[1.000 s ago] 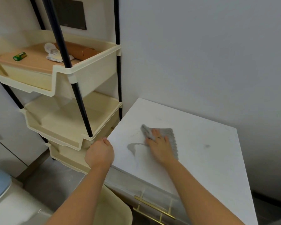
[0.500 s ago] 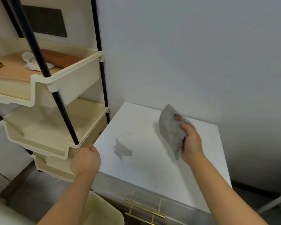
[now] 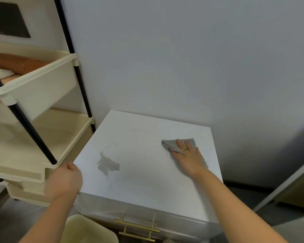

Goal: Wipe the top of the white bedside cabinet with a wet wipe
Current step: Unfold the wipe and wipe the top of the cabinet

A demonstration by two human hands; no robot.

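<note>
The white bedside cabinet [image 3: 144,181] stands against the grey wall, its flat top facing me. My right hand [image 3: 189,156] lies flat on the grey wet wipe [image 3: 170,144], pressing it onto the back right part of the top. A grey damp patch [image 3: 108,163] shows on the left part of the top. My left hand [image 3: 64,181] grips the cabinet's front left corner, fingers curled over the edge.
A cream tiered shelf rack [image 3: 33,137] with black poles stands close to the cabinet's left side; a brown roll [image 3: 16,64] lies in its top tray. A cream bin [image 3: 89,230] sits below in front. A gold drawer handle [image 3: 137,227] is on the cabinet front.
My right hand lifted the wipe off the left part of the top, carried it right, and now presses it flat on the back right part. My left hand stayed on the corner.
</note>
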